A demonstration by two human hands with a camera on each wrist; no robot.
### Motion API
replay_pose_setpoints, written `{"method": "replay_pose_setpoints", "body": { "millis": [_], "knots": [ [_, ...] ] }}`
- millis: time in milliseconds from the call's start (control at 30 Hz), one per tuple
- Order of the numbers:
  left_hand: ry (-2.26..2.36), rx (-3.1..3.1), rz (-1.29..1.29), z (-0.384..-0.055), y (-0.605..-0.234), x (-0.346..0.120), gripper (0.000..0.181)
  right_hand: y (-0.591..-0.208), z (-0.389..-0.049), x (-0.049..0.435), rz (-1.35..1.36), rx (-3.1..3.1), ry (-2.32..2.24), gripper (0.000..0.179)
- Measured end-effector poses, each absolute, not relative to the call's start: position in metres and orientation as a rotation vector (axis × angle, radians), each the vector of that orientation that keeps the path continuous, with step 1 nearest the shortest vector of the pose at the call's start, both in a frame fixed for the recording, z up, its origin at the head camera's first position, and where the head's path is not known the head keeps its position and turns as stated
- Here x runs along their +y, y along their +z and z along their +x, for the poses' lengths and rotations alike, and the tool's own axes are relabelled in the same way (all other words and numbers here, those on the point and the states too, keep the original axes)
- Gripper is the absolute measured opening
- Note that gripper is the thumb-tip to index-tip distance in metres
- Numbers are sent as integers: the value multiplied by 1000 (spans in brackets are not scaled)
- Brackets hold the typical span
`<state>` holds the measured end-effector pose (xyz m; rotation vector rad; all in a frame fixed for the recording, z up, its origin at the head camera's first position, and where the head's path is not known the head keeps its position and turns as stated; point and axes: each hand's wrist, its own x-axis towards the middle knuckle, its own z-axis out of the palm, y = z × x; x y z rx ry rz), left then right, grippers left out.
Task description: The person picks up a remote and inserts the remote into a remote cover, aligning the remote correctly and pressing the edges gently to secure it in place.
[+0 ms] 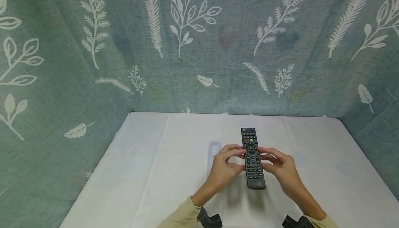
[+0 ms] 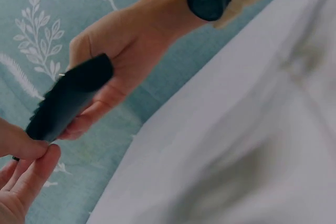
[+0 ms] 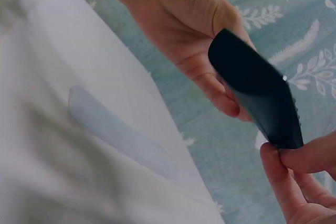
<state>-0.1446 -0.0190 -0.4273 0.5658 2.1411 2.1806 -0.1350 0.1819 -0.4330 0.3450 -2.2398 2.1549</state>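
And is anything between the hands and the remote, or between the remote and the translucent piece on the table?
The left hand and right hand grip the remote directly, with nothing visible between. Toward the translucent piece, the head view shows only the left hand in between.

Right hand [image 3: 310, 195] pinches remote [image 3: 257, 87] edge; left hand [image 3: 181, 30] holds opposite side, fingers partly hidden. Pale strip [image 3: 118, 129] on table [image 3: 115, 61], apart from both.

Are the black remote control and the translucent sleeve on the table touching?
Apart. The right wrist view shows white tabletop and leaf-patterned cloth between the remote control and the translucent sleeve.
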Motion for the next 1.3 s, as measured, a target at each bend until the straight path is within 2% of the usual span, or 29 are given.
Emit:
{"method": "replay_pose_setpoints", "body": {
  "millis": [367, 533, 900, 1300],
  "knots": [
    [2233, 2302, 655, -152, -432, -27, 38, -430, -144, 162, 343, -2239, 2040, 44],
    [2201, 2381, 654, -157, -431, -33, 36, -429, -150, 153, 385, -2246, 1966, 40],
    [2148, 2419, 632, -151, -392, -46, 34, -424, -162, 137, 493, -2178, 1890, 38],
    [2114, 2505, 592, -161, -385, -61, 32, -421, -176, 122, 639, -2101, 1851, 34]
  ]
}}
